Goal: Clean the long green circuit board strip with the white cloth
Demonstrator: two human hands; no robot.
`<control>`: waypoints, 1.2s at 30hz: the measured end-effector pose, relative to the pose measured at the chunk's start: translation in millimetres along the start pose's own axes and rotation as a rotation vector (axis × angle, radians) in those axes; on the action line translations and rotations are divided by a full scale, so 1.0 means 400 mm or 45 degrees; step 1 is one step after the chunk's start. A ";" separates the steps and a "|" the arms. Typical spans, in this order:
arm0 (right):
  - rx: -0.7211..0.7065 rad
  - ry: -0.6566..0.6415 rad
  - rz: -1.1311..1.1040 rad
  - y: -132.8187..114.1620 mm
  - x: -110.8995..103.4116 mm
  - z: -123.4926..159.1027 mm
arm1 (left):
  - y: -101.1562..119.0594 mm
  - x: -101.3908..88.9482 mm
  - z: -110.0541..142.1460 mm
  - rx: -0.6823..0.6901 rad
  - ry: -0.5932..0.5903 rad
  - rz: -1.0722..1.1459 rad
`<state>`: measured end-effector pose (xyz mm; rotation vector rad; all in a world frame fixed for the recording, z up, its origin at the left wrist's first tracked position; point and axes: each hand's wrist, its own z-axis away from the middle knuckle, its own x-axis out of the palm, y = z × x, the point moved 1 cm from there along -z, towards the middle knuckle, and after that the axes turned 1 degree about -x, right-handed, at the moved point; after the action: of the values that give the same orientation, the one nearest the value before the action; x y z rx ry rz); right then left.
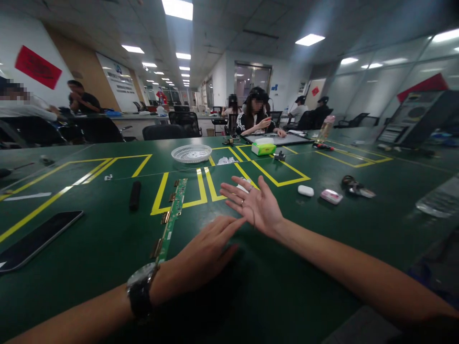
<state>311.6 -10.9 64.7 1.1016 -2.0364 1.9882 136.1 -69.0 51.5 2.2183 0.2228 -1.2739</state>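
My left hand (204, 251), with a watch (140, 289) on its wrist, reaches in with its back up. Its fingers are stretched out, and the fingertips touch the lower edge of my right palm. My right hand (260, 208) is turned palm up with its fingers spread, rings on some of them. A thin dark curved line crosses that palm; I cannot tell whether it is a strand or a crease. A narrow green circuit board (174, 215) with copper-coloured flex tabs lies on the table, partly hidden behind my left wrist.
On the green table (287, 286) lie a phone (39, 239), a black stick-like object (135, 195), a white basket (191, 154), a green tissue pack (263, 148), a white case (305, 191), a pink case (331, 196) and keys (353, 185). A person (256, 114) sits opposite.
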 end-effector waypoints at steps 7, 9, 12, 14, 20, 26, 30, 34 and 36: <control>0.003 -0.052 -0.127 -0.003 0.005 0.014 | -0.023 0.015 -0.053 0.133 0.210 -0.212; 0.010 -0.057 -0.133 -0.003 0.012 0.018 | -0.027 0.015 -0.065 0.214 0.260 -0.328; 0.021 -0.051 -0.128 -0.005 0.025 0.026 | -0.028 0.020 -0.078 0.351 0.263 -0.445; 0.028 -0.039 -0.120 -0.006 0.031 0.032 | -0.029 0.024 -0.083 0.446 0.269 -0.469; 0.006 -0.113 -0.062 0.005 0.041 0.037 | -0.021 0.016 -0.073 0.557 0.287 -0.452; 0.048 -0.210 0.216 0.035 0.036 0.036 | 0.030 -0.082 0.005 0.438 0.196 -0.398; 0.091 -0.174 0.345 0.051 0.001 0.023 | 0.023 -0.209 0.150 0.118 0.128 -0.497; 0.157 -0.150 0.312 0.078 -0.027 0.015 | -0.005 -0.325 0.353 -0.231 0.036 -0.777; 0.180 -0.174 0.324 0.091 -0.033 0.016 | -0.012 -0.352 0.443 -0.395 -0.046 -0.810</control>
<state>304.0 -14.9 26.3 1.0781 -2.2341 2.2663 -72.1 -143.7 98.7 1.9109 1.1011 -1.4643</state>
